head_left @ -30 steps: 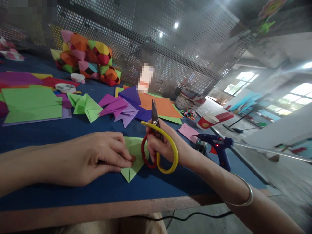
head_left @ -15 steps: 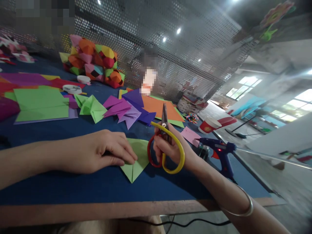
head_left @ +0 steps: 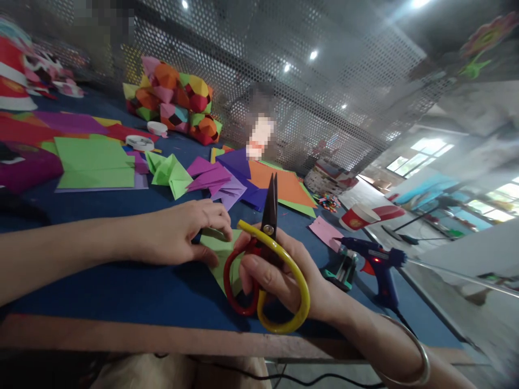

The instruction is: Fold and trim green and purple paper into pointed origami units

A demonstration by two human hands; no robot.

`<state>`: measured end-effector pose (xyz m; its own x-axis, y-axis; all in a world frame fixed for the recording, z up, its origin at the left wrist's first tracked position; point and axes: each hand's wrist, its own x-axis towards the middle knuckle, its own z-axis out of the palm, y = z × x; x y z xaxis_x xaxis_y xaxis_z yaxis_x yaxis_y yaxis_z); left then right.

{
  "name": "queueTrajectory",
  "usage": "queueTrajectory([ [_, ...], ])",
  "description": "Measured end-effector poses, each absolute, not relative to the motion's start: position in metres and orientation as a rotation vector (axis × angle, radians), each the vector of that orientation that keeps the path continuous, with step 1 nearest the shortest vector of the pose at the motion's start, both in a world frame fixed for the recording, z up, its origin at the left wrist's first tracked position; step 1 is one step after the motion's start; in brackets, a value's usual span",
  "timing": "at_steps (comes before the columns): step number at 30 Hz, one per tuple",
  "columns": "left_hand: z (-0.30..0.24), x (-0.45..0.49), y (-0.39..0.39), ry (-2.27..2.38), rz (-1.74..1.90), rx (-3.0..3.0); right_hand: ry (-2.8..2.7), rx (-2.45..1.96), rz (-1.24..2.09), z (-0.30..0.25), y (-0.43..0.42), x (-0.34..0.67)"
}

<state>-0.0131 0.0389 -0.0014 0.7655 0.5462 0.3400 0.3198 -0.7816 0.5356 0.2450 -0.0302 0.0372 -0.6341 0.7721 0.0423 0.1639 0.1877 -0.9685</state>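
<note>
My right hand [head_left: 279,278] grips a pair of scissors [head_left: 265,259] with one red and one yellow loop, the dark blades pointing up and closed. My left hand [head_left: 184,232] lies on the blue table [head_left: 121,286], fingers curled down onto a folded light-green paper [head_left: 221,254], pinching its upper edge. The scissors are raised in front of the paper and hide part of it. A metal bangle [head_left: 409,354] sits on my right wrist.
Folded green [head_left: 170,170] and purple papers [head_left: 217,178], flat coloured sheets [head_left: 95,162], tape rolls [head_left: 140,143] and a pile of paper balls [head_left: 174,102] lie farther back. A blue glue gun [head_left: 375,259] and red cup [head_left: 357,216] stand at the right. A perforated metal screen rises behind the table.
My right hand has lifted the scissors toward me, off the paper. My left hand has shifted from pressing flat to pinching the paper's upper edge. The camera view has swung left.
</note>
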Motion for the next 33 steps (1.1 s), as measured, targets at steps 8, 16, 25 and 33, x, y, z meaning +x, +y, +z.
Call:
queueTrajectory([
  [8, 0.003, -0.014, 0.04, 0.702, 0.637, 2.51, -1.753, -1.101, 1.314, 0.028, -0.047, 0.233],
  [16, 0.002, -0.016, 0.043, 0.847, 0.62, 2.58, -1.628, -1.305, 1.201, 0.032, -0.061, 0.221],
  [25, 0.004, -0.022, 0.052, 0.838, 0.426, 2.66, -1.465, -1.417, 1.163, 0.028, -0.062, 0.213],
  [33, 0.005, -0.024, 0.056, 0.852, 0.363, 2.653, -1.412, -1.398, 1.157, 0.03, -0.062, 0.206],
])
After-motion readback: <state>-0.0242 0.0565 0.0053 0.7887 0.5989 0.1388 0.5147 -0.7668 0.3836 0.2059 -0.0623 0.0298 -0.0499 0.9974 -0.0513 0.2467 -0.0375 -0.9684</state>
